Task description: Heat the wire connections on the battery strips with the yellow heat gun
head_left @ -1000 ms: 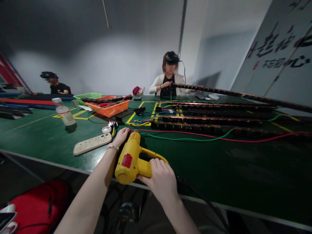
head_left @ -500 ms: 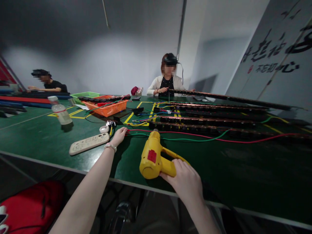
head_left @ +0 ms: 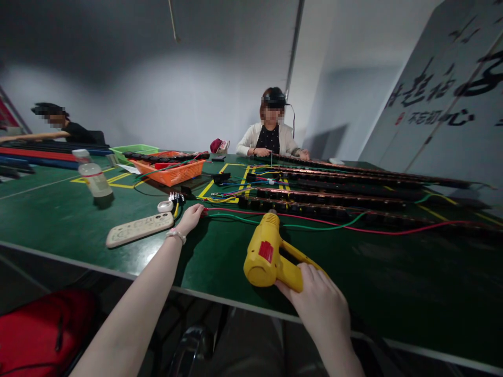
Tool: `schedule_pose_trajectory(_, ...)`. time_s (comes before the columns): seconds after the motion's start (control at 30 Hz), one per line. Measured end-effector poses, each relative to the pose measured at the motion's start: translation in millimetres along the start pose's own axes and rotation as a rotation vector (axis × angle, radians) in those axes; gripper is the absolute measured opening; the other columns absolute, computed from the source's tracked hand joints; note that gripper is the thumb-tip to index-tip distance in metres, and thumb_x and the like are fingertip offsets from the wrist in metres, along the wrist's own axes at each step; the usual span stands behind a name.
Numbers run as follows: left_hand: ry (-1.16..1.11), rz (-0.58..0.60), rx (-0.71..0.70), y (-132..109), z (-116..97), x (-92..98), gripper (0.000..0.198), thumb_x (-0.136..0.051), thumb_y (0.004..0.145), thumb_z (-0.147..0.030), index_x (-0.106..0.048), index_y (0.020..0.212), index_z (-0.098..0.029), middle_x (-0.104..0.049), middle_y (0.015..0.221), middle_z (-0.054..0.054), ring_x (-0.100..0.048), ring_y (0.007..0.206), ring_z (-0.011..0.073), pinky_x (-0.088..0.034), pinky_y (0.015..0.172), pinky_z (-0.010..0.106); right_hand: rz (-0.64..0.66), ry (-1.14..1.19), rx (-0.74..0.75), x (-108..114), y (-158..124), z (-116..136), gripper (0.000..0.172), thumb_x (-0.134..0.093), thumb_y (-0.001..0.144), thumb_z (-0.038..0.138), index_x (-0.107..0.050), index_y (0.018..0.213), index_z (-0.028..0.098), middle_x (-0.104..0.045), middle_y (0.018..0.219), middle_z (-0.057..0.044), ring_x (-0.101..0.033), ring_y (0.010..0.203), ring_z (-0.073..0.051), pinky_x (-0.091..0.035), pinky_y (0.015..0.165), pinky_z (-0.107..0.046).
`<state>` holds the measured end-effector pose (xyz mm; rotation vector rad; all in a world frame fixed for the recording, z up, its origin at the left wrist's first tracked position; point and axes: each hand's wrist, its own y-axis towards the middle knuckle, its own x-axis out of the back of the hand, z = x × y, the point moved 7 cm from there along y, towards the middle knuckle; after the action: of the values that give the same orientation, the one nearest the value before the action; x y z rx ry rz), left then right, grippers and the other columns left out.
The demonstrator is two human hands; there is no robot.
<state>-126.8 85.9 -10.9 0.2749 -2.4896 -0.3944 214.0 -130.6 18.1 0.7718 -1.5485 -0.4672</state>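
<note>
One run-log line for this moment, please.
left hand: pinches red wire | right hand: grips heat gun | table: bottle, orange basket

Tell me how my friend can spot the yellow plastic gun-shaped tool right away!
Look at the big dark-green table. By its near edge, the person's bare right hand grips a chunky yellow plastic heat gun with a red label. Its thick gun shape sets it apart from the thin red wire and thin green wire beyond it.
</note>
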Motion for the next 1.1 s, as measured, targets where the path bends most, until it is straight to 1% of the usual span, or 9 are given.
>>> schedule_pose_trajectory(0.1, 0.024, -0.001, -0.003, -0.1, 0.3, -0.2, 0.038, -0.038, 0.082, -0.045, -0.057, 0.065, -0.016, -0.057, 0.065, 0.002, -0.05, 0.067, 0.017, -0.037, 0.068, 0.028, 0.028, -0.01, -0.011, -0.3, 1.3, 10.2, 0.049, -0.044, 0.082, 0.068, -0.046, 0.078, 0.019, -0.053, 0.069, -0.003, -0.055, 0.068, -0.02, -0.035, 0.064, -0.031)
schedule_pose_trajectory(0.2, 0.027, 0.006, -0.004, 0.4, 2.3, -0.9, 0.038, -0.038, 0.082, -0.045, -0.057, 0.066, -0.016, -0.059, 0.067, 0.003, -0.051, 0.068, 0.017, -0.038, 0.069, 0.028, 0.047, 0.028, -0.018, -2.2, 4.2, 24.4, 0.047, -0.049, 0.081, 0.065, -0.045, 0.077, 0.019, -0.052, 0.07, -0.003, -0.054, 0.068, -0.02, -0.035, 0.063, -0.031)
schedule_pose_trajectory(0.33, 0.035, 0.009, -0.008, 0.4, 4.6, -1.4, 0.037, -0.038, 0.082, -0.046, -0.057, 0.068, -0.017, -0.059, 0.068, 0.002, -0.051, 0.068, 0.0166, -0.039, 0.069, 0.028, 0.071, 0.13, -0.013, -6.1, 12.7, 49.4, 0.044, -0.061, 0.076, 0.061, -0.046, 0.077, 0.019, -0.052, 0.071, -0.003, -0.053, 0.069, -0.02, -0.036, 0.064, -0.032)
schedule_pose_trajectory(0.5, 0.05, 0.007, -0.036, -0.2, 2.0, -1.7, 0.035, -0.039, 0.08, -0.048, -0.051, 0.066, -0.018, -0.057, 0.067, 0.001, -0.05, 0.067, 0.016, -0.038, 0.067, 0.026, 0.108, 0.247, -0.015, -9.5, 24.9, 83.3, 0.045, -0.071, 0.067, 0.057, -0.049, 0.076, 0.018, -0.054, 0.072, -0.003, -0.054, 0.07, -0.022, -0.039, 0.065, -0.034)
schedule_pose_trajectory(0.63, 0.088, 0.023, -0.052, -0.3, -1.8, -1.8, 0.035, -0.038, 0.079, -0.05, -0.049, 0.066, -0.019, -0.054, 0.066, 0.001, -0.047, 0.067, 0.0161, -0.036, 0.065, 0.027, 0.104, 0.307, 0.0, -9.4, 29.8, 107.7, 0.05, -0.074, 0.062, 0.059, -0.051, 0.077, 0.018, -0.054, 0.072, -0.003, -0.054, 0.07, -0.023, -0.041, 0.063, -0.035)
schedule_pose_trajectory(0.77, 0.072, 0.077, -0.063, -1.4, -5.3, -1.1, 0.034, -0.041, 0.077, -0.051, -0.047, 0.066, -0.019, -0.05, 0.064, 0.0, -0.044, 0.067, 0.0158, -0.035, 0.061, 0.026, 0.079, 0.34, 0.023, -8.9, 32.6, 127.8, 0.054, -0.073, 0.06, 0.063, -0.053, 0.078, 0.017, -0.054, 0.072, -0.004, -0.053, 0.069, -0.022, -0.042, 0.062, -0.035)
schedule_pose_trajectory(0.9, 0.024, 0.112, -0.071, -2.7, -8.4, 1.6, 0.034, -0.042, 0.076, -0.051, -0.044, 0.065, -0.019, -0.045, 0.062, -0.001, -0.04, 0.063, 0.0145, -0.033, 0.058, 0.025, 0.06, 0.348, 0.052, -8.5, 33.7, 138.7, 0.055, -0.071, 0.06, 0.065, -0.053, 0.079, 0.017, -0.054, 0.072, -0.003, -0.053, 0.068, -0.021, -0.043, 0.062, -0.036)
schedule_pose_trajectory(1.1, 0.032, 0.125, -0.079, -4.5, -9.2, 1.8, 0.035, -0.043, 0.078, -0.052, -0.043, 0.066, -0.019, -0.045, 0.063, -0.002, -0.041, 0.065, 0.0145, -0.035, 0.06, 0.025, 0.093, 0.396, 0.039, -11.9, 33.7, 132.6, 0.054, -0.067, 0.064, 0.068, -0.052, 0.078, 0.018, -0.054, 0.073, -0.003, -0.053, 0.07, -0.021, -0.043, 0.063, -0.035)
